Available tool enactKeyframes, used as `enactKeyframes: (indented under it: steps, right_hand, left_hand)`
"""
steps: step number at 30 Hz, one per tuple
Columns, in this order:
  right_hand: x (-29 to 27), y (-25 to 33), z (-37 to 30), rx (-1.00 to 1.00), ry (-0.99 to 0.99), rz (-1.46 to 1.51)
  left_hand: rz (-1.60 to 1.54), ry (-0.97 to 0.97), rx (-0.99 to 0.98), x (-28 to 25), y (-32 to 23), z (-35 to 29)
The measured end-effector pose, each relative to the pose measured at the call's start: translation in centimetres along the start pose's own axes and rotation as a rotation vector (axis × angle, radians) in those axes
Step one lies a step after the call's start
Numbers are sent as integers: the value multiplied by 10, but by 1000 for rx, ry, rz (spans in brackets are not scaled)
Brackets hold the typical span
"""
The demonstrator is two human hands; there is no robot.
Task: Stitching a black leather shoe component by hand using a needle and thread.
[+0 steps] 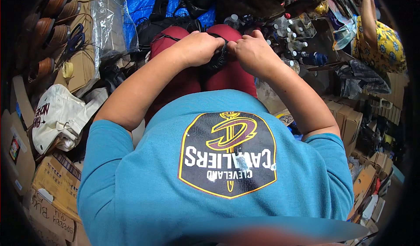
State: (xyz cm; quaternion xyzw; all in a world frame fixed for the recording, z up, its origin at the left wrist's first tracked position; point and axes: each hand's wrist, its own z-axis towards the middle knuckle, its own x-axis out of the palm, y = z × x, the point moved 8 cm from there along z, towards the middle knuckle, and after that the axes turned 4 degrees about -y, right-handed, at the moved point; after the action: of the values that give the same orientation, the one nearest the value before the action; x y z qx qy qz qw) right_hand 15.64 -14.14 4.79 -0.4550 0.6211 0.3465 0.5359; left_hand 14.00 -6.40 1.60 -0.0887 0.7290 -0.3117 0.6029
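Observation:
Over my knees, a black thing with a ridged edge (217, 61) lies between my two hands. It resembles part of a shoe, but its exact kind is not clear. My left hand (199, 49) is closed on its left upper side, fingers curled over it. From the right, my right hand (253, 53) pinches at its edge, and most of those fingertips are hidden behind the hand. A thin black cord or strap (167, 38) runs out to the left of my left hand, across the dark red trousers (175, 82).
Brown shoes (43, 29) stand along the left, beside cardboard and clear plastic sheeting (109, 20). A white cloth bag (61, 115) lies below them. Several bottles (291, 38) are grouped to the right. At the upper right is another person's arm (368, 20). Black items cover a blue tarp (139, 12) ahead.

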Motion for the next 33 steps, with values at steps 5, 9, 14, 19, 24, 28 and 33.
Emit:
enactKeyframes:
  steps: [5,9,14,19,24,28,33]
  right_hand:
    - [17,2,3,-9,19,28]
    - [29,-8,2,-22,-19,195]
    - [35,-25,-20,-39,-109,272]
    - [29,-26,-21,20,-131,303]
    - [6,-17,-12,10,-111,287]
    - [2,-13,-11,90,-22,267]
    - [0,-10,-7,128,45,237]
  left_hand:
    - [4,-46,79,6,2,3]
    - [-54,-26,70,17,11,5]
    - [11,-145,128,-7,25,-31]
    - [-358,-169,-285,-40,83,-104]
    - [-1258,-504,-156,-70,94,-91]
    - [-1694,-502,27,-60,67,-36]
    - [-525,-114,-339,-3,39,25]
